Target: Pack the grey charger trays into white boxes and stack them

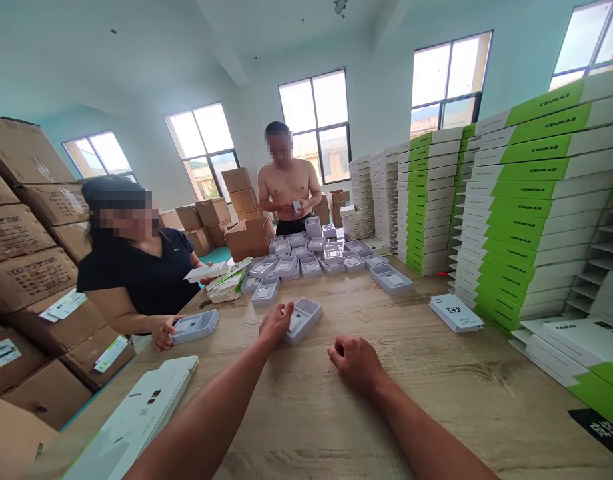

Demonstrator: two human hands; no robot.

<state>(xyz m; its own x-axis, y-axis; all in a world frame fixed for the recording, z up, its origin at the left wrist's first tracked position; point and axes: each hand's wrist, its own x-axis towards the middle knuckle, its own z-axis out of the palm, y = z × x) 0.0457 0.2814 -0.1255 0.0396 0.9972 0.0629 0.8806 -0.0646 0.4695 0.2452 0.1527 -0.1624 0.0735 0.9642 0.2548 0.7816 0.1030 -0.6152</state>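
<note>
My left hand grips the near left side of a shallow white plastic tray, with the thumb over its rim. Inside that tray lies a flat insert with a small dark mark. To the right, my right hand rests on the wooden table with its fingers curled in; nothing shows in it. Beyond my left hand sits another such tray. A stack of white printed booklets lies to the right of my right hand, apart from it.
Many similar trays crowd the table's far part. Tall stacks of green-and-white boxes line the right side. Flat white cartons lie at near left. One co-worker touches a tray; another stands opposite. Brown cartons are piled left.
</note>
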